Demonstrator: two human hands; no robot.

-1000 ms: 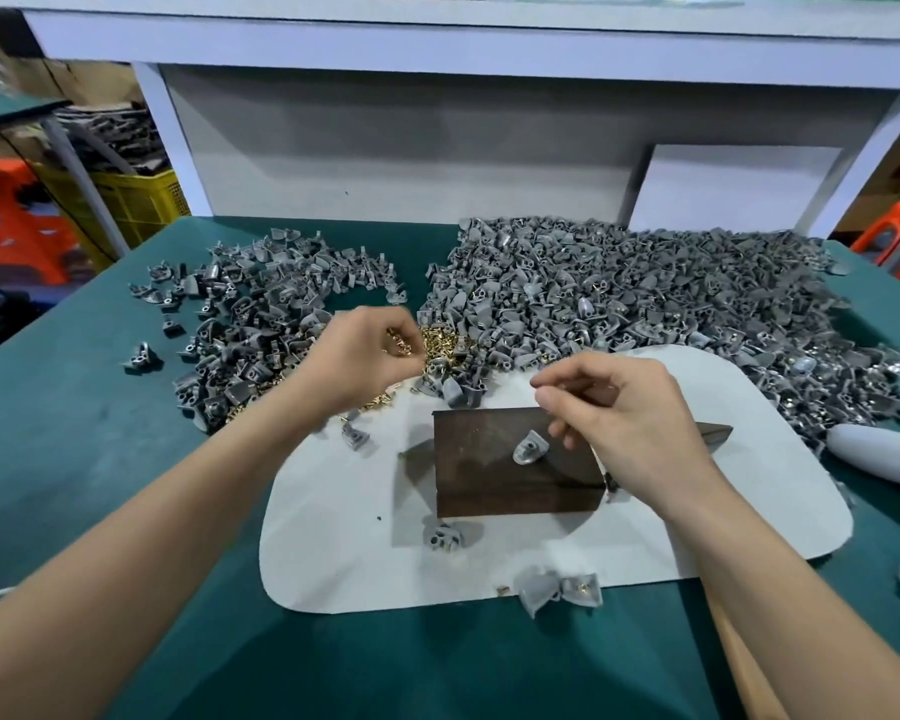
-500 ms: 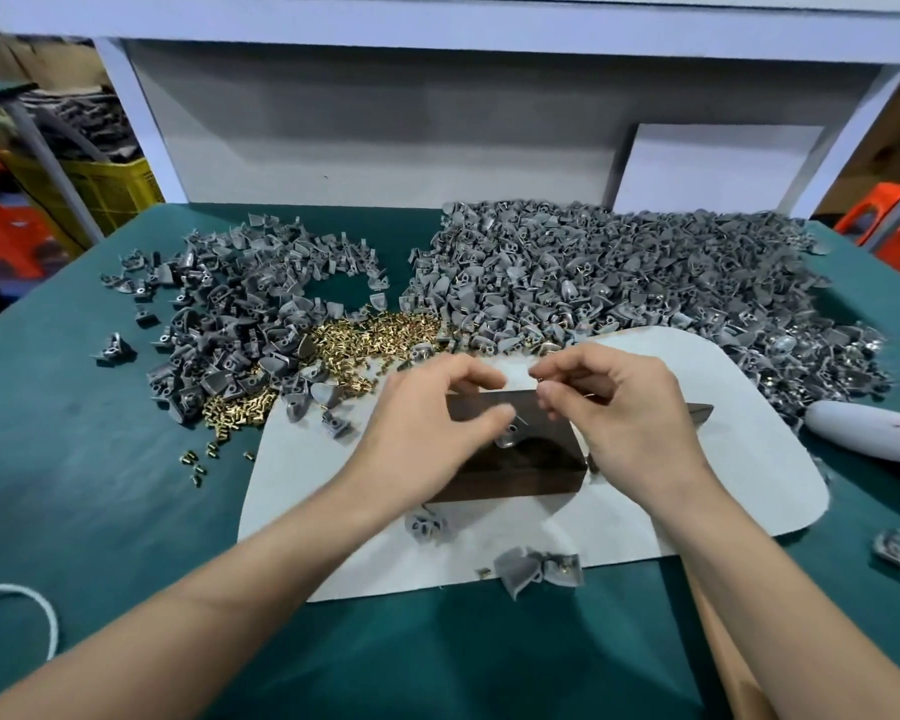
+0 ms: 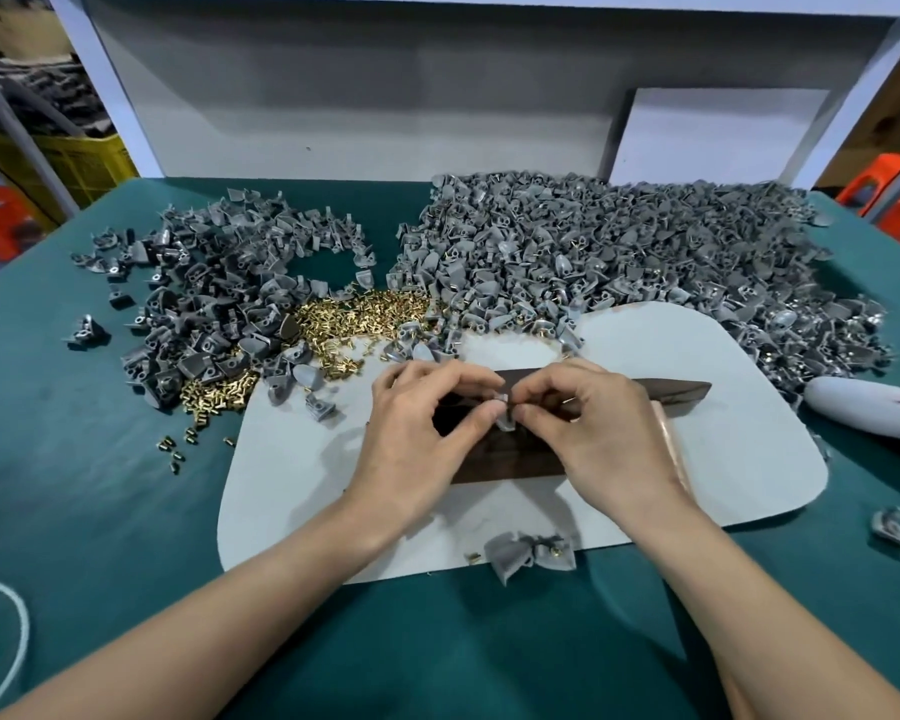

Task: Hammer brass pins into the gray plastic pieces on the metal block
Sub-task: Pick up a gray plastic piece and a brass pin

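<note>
A dark metal block lies on a white mat at the table's middle. On its top sits one gray plastic piece. My right hand pinches this piece from the right. My left hand meets it from the left, thumb and forefinger pinched together as on a brass pin that is almost hidden. Loose brass pins lie in a heap behind the left hand. A hammer's wooden handle shows beside my right wrist.
Gray pieces lie in a big pile at the back right and a smaller pile at the back left. A few pieces rest on the mat's front edge. A pale gray tool lies at the right, a white cord at the front left.
My left hand left the brass pin heap and came right to the gray piece on the block. My right hand stayed on that piece and its fingers closed in.
</note>
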